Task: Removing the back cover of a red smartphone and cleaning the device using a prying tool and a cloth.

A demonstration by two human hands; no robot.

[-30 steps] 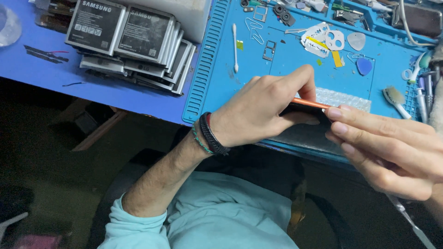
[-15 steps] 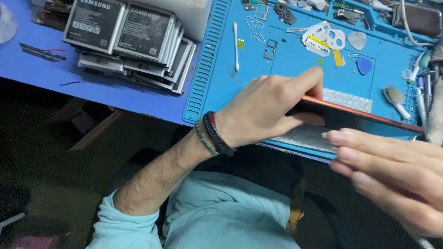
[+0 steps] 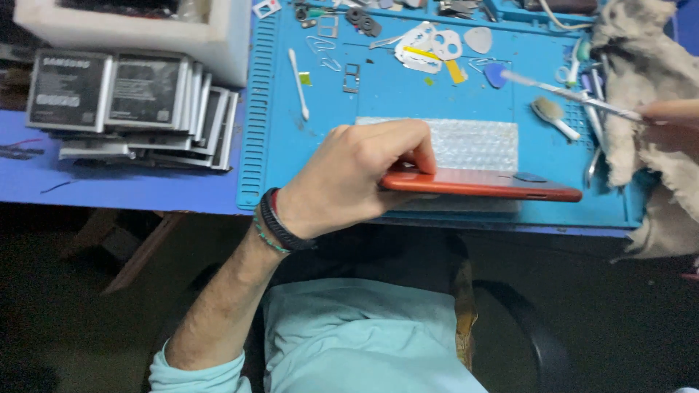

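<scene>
My left hand [image 3: 357,175] grips the left end of a red phone [image 3: 484,184], held on edge above the near side of a blue work mat [image 3: 408,87]. A dark pick sticks out of the phone's top edge near its right end. My right hand [image 3: 673,110] shows only as a fingertip at the right edge, pinching a thin metal tool with a white swab tip [image 3: 564,91] that points left over the mat. A sheet of bubble wrap [image 3: 466,138] lies on the mat behind the phone.
Several flat phone batteries [image 3: 124,102] are stacked on the blue table at left, below a white foam box [image 3: 145,29]. Small parts, picks, a cotton swab [image 3: 298,84] and a brush [image 3: 553,116] litter the mat. A grey furry cloth [image 3: 648,87] lies at right.
My right hand has let go of the phone and moved up to the right, now pinching the thin tool. The left hand alone holds the phone, now level and edge-on.
</scene>
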